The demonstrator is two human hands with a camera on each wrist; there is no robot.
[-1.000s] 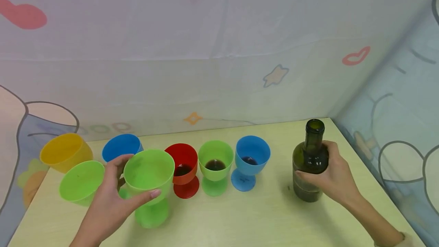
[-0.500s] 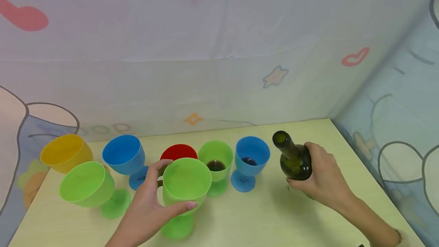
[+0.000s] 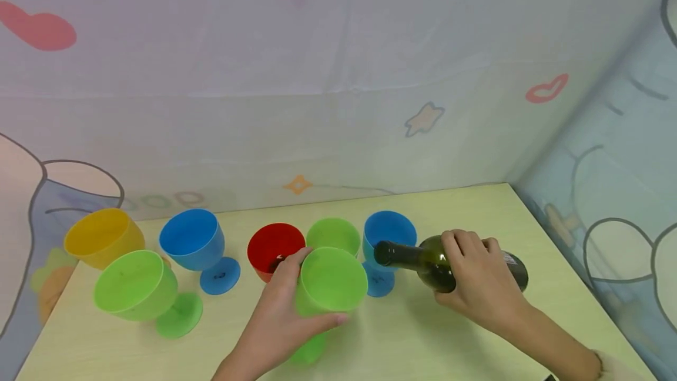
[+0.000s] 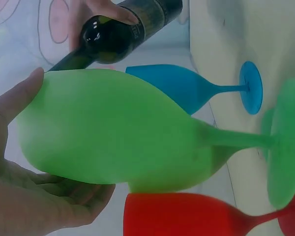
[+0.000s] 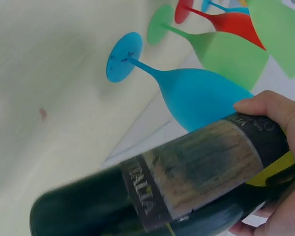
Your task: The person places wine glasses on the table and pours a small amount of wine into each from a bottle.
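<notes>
My left hand (image 3: 280, 316) grips a green goblet (image 3: 334, 290) by its bowl, thumb on the near side and fingers round the far side. Nothing dark shows inside that bowl. In my right hand (image 3: 478, 281) is a dark green wine bottle (image 3: 435, 263), tilted almost level. Its neck points left, with the mouth just beyond the upper right of the held goblet's rim. No stream of liquid is visible. The right wrist view shows the bottle's label (image 5: 201, 169) and my thumb along it. Whether the held goblet's foot touches the table cannot be told.
Behind the held goblet stand a red goblet (image 3: 275, 247), another green goblet (image 3: 333, 234) and a blue goblet (image 3: 388, 231). To the left are a yellow goblet (image 3: 103, 239), a blue goblet (image 3: 193, 240) and a green goblet (image 3: 134, 287). A printed cloth (image 3: 338, 75) hangs behind the table (image 3: 423, 340).
My left hand has carried the green goblet rightward, past the red one. My right hand has tipped the bottle from upright to nearly level, its neck swinging left towards the held goblet.
</notes>
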